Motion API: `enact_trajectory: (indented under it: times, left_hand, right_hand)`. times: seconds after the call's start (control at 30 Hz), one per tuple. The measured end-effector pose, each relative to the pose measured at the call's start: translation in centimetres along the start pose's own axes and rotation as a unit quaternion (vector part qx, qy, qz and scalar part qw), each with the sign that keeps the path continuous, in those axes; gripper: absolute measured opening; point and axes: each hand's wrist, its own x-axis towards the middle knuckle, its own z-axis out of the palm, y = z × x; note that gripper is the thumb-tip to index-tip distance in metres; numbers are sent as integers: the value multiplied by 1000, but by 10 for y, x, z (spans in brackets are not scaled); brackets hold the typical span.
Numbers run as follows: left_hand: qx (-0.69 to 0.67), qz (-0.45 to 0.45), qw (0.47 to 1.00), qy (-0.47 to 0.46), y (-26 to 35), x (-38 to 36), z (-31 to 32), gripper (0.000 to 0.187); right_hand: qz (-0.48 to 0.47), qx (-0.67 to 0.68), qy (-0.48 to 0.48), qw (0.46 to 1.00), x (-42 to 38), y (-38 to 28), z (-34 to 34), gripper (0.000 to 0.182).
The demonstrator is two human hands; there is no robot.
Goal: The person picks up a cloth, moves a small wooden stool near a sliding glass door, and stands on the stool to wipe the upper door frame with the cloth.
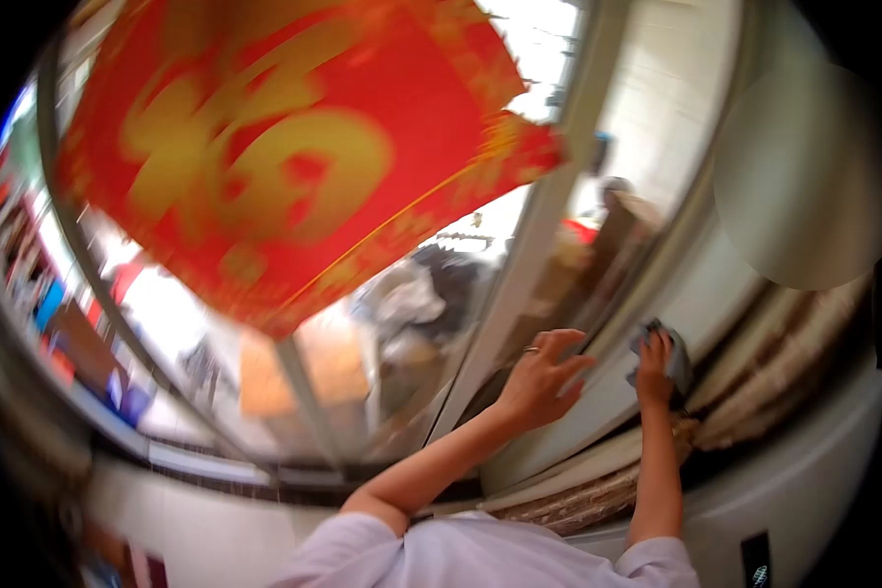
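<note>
against the smooth, pale panel (700, 309), a crumpled grey cloth (680, 367) is held under the right hand (653, 374), its fingers slightly parted; even, flat pressure would serve best. near the panel, the left hand (542, 384) is held empty, fingers spread and bent. left of the panel, a red paper sign with gold lettering (309, 147) is seen.

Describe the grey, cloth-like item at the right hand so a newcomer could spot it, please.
From the big red poster with gold writing, look right and down to the right hand. The grey, cloth-like item lies under its fingers against a pale surface. Its cooler grey distinguishes it from the tan folds nearby.
</note>
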Motion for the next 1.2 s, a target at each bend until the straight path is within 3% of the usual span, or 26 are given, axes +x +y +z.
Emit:
enact_trajectory:
  times: [0.03,0.07,0.1,0.13,0.17,0.2,0.23,0.27,0.3,0.37,0.4,0.43,0.47,0.57,0.63,0.7,0.77,0.87,1.03,1.2]
  left_hand:
    - [24,3,999,-49,16,26,0,29]
    - [-15,-63,995,71,61,66,61,29]
    - [-76,-87,986,123,110,123,118,28]
    - [-142,-106,964,196,142,177,154,28]
    - [-181,-161,928,282,171,220,177,28]
    - [-265,-195,897,297,189,229,195,29]
    - [-303,-195,891,277,126,140,148,29]
    - [-300,-224,895,243,136,135,151,32]
    - [-291,-235,883,285,130,135,160,32]
    - [-284,-274,898,194,142,69,177,35]
    - [-288,-300,888,195,152,55,185,35]
    - [-291,-310,896,130,163,36,193,37]
    - [-293,-315,900,66,173,18,201,39]
    - [-330,-328,885,3,208,-54,235,43]
    - [-352,-386,852,-23,235,-70,247,43]
    - [-317,-452,830,-81,244,-92,255,41]
    - [-320,-470,819,-76,251,-114,261,40]
    - [-337,-476,809,-68,244,-145,262,41]
    - [-336,-512,790,-44,233,-242,257,41]
    - [-287,-630,721,-37,233,-349,246,33]
  right_hand:
    - [11,113,8,994,3,11,16,43]
    - [-43,5,-10,999,45,137,-46,43]
    - [-83,-97,-23,992,100,246,-129,44]
    - [-122,-155,-23,980,179,304,-227,44]
    - [-137,-191,-32,972,237,331,-307,44]
    - [-191,-283,-67,938,269,335,-366,44]
    - [-224,-367,-47,902,255,228,-336,42]
    - [-242,-418,-44,874,258,238,-334,40]
    - [-281,-427,-27,859,283,211,-336,40]
    - [-221,-384,-59,895,234,183,-303,37]
    - [-244,-359,-59,899,230,197,-290,33]
    - [-257,-355,-85,895,218,214,-274,33]
    - [-234,-341,-107,904,205,225,-260,33]
    - [-121,-256,-112,952,144,277,-210,35]
    - [-103,-202,-146,963,132,357,-184,35]
    - [-74,-166,-222,958,97,402,-144,29]
    - [-41,-179,-320,930,53,401,-117,29]
    - [-30,-212,-439,873,-15,364,-78,28]
    - [-113,-209,-540,807,-98,271,7,27]
    - [-228,-201,-605,736,-176,159,115,27]
